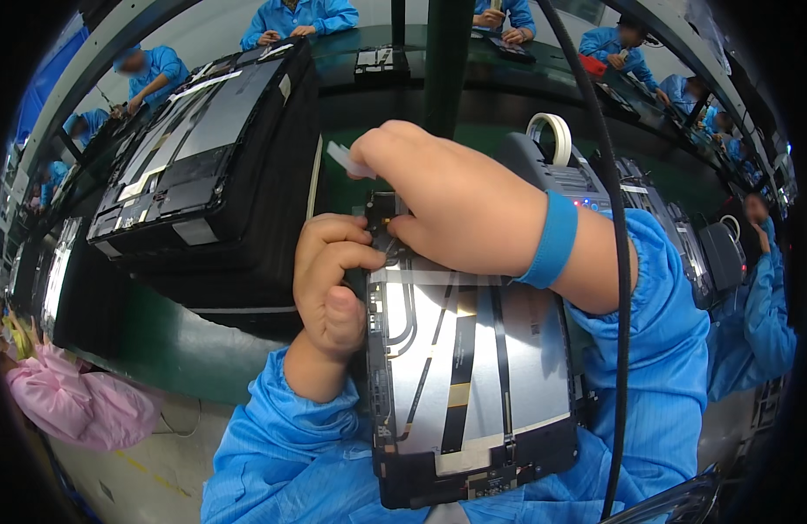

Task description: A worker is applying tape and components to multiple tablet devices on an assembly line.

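An opened tablet chassis (534, 367) with a silvery plate, dark flex cables and a black frame lies in front of me, its near end close to my body. My left hand (329, 279) is closed on its far left corner, fingertips on the black frame and thumb beside the edge. My right hand (464, 201) reaches across the far end, wearing a blue wrist strap (552, 240). Between its fingers is a small translucent whitish strip (349, 161), standing clear of the chassis. Lower fingers of that hand rest near the far-end parts, which they partly hide.
A tall black stack of trays (255, 227), topped by another tablet chassis (189, 131), stands left on the green bench (172, 336). A grey device (512, 153) with a tape roll (550, 138) is at right. A black cable (626, 306) hangs ahead. Co-workers sit around.
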Demonstrator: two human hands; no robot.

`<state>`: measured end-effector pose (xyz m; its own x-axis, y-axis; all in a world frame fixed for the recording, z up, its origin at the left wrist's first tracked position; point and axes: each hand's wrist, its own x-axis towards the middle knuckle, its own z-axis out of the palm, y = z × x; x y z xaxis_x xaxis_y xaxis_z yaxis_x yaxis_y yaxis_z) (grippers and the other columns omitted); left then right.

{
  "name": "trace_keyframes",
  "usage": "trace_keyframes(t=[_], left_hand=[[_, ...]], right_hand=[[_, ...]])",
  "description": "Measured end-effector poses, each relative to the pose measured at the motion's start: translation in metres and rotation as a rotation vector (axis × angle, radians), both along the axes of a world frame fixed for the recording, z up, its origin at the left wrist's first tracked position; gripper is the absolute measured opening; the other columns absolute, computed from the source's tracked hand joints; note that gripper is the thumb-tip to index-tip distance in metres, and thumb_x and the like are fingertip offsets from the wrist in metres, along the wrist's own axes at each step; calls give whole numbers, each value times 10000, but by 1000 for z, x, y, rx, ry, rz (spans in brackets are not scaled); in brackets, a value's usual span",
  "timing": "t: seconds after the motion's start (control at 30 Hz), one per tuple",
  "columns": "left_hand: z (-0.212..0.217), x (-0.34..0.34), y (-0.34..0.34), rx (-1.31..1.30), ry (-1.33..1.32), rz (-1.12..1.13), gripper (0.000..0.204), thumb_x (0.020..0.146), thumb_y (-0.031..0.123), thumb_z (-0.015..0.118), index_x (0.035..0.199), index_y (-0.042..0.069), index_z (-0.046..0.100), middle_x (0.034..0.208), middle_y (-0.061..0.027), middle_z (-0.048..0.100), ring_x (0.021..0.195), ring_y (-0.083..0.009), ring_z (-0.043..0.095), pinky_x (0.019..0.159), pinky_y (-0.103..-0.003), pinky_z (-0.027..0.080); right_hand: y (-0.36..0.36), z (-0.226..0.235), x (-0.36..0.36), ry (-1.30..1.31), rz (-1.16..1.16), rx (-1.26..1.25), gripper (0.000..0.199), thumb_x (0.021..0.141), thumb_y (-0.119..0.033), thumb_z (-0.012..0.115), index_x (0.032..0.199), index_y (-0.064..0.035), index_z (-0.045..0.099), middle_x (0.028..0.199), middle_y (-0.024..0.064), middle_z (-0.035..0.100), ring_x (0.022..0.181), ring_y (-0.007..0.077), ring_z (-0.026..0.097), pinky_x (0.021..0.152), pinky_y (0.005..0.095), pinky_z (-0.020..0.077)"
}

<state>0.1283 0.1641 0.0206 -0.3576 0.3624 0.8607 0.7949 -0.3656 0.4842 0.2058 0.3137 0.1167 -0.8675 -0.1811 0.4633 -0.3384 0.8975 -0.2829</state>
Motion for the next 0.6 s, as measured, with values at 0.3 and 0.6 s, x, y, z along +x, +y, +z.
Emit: trace_keyframes(t=[0.3, 0.6], left_hand=[[1, 3, -1, -14, -42, -8, 635, 923, 527, 301, 775, -15, 595, 891, -178, 524, 895, -305, 532, 809, -384, 413], [-12, 1, 8, 114, -97, -8, 617, 924, 507, 317, 841, -43, 582, 903, -188, 546, 896, -318, 555, 822, -392, 440]], right_hand=[[8, -1, 2, 32, 254, 34, 380, 690, 68, 647, 1036, -30, 521, 1040, 128, 536, 865, 329, 604, 695, 361, 515], [-3, 3, 4, -87, -45, -111, 416, 716, 19, 640, 1084, -20, 450, 964, 152, 549, 809, 307, 610, 671, 339, 506]])
